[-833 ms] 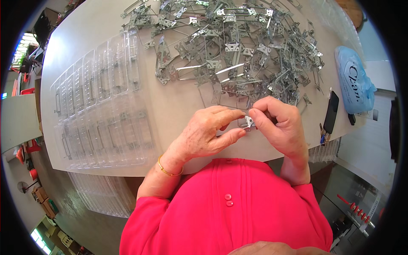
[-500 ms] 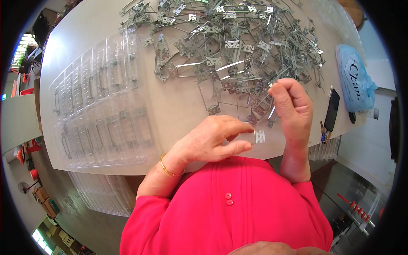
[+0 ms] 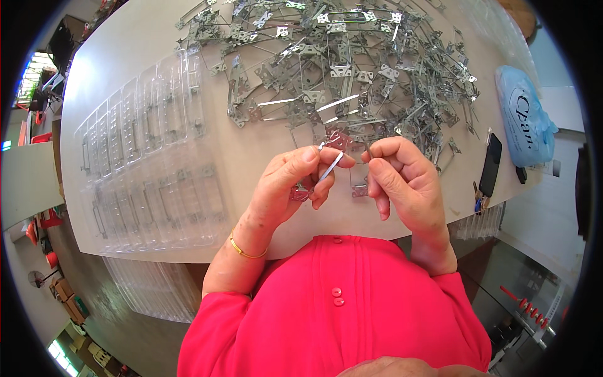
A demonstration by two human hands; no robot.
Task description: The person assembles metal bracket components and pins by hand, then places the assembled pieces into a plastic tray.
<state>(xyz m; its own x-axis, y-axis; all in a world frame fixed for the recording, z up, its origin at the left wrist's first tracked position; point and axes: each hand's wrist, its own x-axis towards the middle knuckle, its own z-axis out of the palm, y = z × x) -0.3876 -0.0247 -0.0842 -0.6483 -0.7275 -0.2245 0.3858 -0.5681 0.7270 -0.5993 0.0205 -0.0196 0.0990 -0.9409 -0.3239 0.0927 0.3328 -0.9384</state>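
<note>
My left hand (image 3: 279,185) is closed on a metal wire bracket; a flat shiny strip (image 3: 331,166) sticks out past its fingers, and a small plate shows below them. Across from it, my right hand (image 3: 405,182) pinches a thin wire bracket (image 3: 367,152) between thumb and forefinger. A small holed plate (image 3: 359,190) shows between the hands; whether it belongs to the right hand's piece I cannot tell. Just beyond the fingertips another holed plate (image 3: 338,139) lies at the near edge of a large tangled pile of metal brackets (image 3: 342,72).
Clear plastic trays (image 3: 151,129) with brackets in their slots lie on the left of the table (image 3: 242,169). To the right are a black phone (image 3: 491,164) and a blue plastic bag (image 3: 524,119). More clear trays (image 3: 151,283) are stacked below the left table edge.
Both hands have come together in front of the pile, the right one moving down and toward me. The left has gone from loosely open to gripping a bracket.
</note>
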